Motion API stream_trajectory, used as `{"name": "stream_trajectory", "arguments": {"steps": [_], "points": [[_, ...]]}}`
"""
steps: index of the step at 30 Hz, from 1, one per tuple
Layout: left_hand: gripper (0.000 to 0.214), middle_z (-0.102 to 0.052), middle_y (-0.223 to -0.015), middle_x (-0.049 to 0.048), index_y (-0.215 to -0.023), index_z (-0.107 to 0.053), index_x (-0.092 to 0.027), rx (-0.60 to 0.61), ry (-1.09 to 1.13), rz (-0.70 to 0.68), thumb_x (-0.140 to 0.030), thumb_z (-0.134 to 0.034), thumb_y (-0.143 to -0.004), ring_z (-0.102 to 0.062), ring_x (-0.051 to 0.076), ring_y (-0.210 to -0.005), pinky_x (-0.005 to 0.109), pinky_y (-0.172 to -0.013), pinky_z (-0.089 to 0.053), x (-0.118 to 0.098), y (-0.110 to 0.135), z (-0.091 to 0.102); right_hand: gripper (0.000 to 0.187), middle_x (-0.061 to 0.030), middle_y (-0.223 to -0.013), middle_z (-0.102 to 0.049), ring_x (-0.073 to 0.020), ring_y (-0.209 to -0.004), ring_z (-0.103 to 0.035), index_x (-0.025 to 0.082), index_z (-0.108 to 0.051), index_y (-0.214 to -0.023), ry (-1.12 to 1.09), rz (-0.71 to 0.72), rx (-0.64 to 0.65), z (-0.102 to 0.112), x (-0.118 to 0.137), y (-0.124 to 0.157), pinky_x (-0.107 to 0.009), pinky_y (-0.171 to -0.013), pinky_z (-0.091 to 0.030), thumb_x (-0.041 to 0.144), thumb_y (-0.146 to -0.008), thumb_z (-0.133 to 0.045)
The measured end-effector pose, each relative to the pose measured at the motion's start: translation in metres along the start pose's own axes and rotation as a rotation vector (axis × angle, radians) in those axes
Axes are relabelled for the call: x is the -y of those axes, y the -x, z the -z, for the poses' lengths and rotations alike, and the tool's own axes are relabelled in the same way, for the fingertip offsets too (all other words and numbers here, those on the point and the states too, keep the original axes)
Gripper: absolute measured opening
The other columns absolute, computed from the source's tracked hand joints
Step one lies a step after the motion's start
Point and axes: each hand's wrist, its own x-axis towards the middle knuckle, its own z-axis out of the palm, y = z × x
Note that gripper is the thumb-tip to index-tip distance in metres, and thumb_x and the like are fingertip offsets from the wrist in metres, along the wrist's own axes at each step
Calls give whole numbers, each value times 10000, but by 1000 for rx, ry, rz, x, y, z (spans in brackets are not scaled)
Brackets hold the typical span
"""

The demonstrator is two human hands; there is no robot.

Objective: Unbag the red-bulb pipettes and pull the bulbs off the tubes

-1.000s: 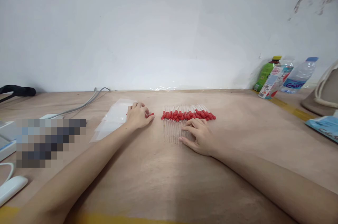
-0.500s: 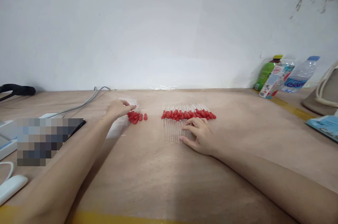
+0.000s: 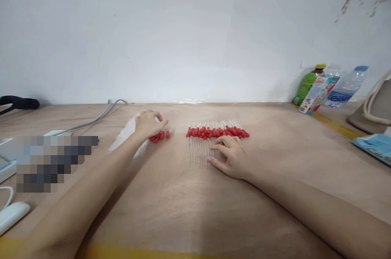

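Note:
My left hand (image 3: 149, 124) is just above a small pile of loose red rubber bulbs (image 3: 155, 137). Its fingers are curled and pinched; what is between the fingertips, if anything, is hidden. Under and behind that hand lies a white plastic bag (image 3: 124, 136). My right hand (image 3: 230, 157) rests with fingers apart on the lower ends of a row of thin clear tubes (image 3: 197, 151). Red bulbs (image 3: 220, 132) form a band across the row, and more clear tubes (image 3: 210, 124) stick out beyond them. The right fingers hide part of the tubes.
At the back right stand a green bottle (image 3: 307, 86), a labelled bottle (image 3: 316, 94) and a blue-capped water bottle (image 3: 343, 88). A blue packet (image 3: 372, 147) and a bag (image 3: 378, 108) are far right. A grey cable (image 3: 97, 118) and a white mouse (image 3: 14, 216) lie left.
My left hand has moved right, off the white bag and over the loose bulbs, uncovering more of the bag. The right hand stays in place on the tubes.

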Motion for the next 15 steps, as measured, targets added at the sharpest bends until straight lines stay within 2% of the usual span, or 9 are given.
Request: {"name": "stream_trajectory", "arguments": {"steps": [3, 6, 9, 15], "points": [[230, -589, -978, 75, -687, -633, -208, 46, 55, -178, -421, -546, -667, -475, 289, -1011, 449, -876, -339, -28, 12, -11, 267, -80, -926, -574, -197, -854, -519, 177, -626, -892, -4, -4, 6, 1, 0, -1, -373, -764, -343, 408, -778, -555], [282, -578, -971, 71, -640, -625, -204, 79, 103, -269, -470, -539, -680, -467, 280, -1005, 460, -895, -313, -48, 21, -23, 262, -80, -924, -574, -195, -855, -518, 173, -627, -893, -1, -10, 17, 1, 1, -1, -374, -775, -338, 398, -778, -557], [315, -571, -967, 63, -617, -617, -201, 91, 140, -291, -492, -525, -697, -467, 279, -1001, 463, -889, -312, -56, 24, -33, 256, -75, -920, -573, -189, -847, -518, 174, -625, -892, 0, -10, 13, 1, 1, -1, -370, -776, -339, 392, -774, -561], [252, -570, -1006, 58, -601, -614, -194, 59, 185, -238, -379, -507, -733, -456, 274, -1035, 448, -894, -324, -54, 23, -42, 255, -75, -927, -570, -192, -857, -518, 170, -619, -896, -2, -15, 19, 2, 2, -1, -373, -781, -340, 385, -769, -568]]}}
